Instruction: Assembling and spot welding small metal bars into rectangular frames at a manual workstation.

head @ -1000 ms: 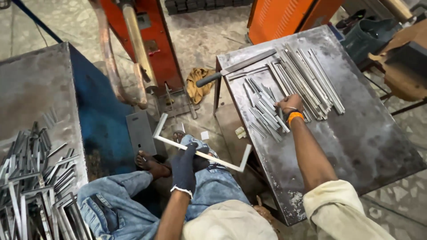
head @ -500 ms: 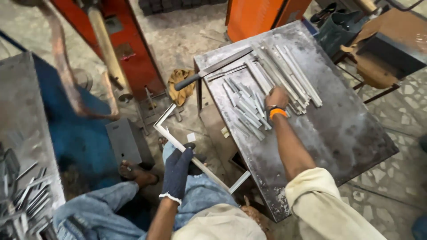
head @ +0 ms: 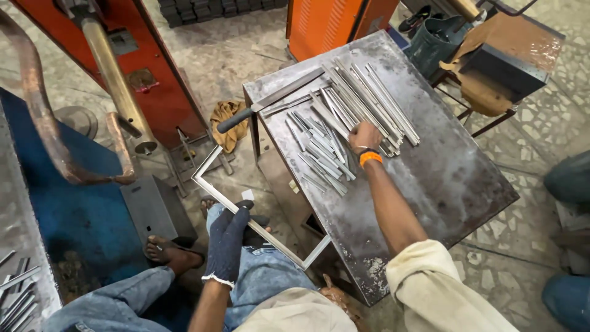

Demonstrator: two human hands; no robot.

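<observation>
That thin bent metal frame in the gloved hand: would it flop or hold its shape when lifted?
The frame probably holds its shape: its long side stays straight though the gloved left hand grips it only near the middle. It is likely light, since one hand carries it. It seems unlikely to roll, given its bent ends and flat-sided look.

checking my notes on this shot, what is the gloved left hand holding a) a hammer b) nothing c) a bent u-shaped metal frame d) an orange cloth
c: the gloved left hand is closed around the long side of a thin metal frame with bent ends, while the bare right hand rests on the loose strips on the table.
</observation>
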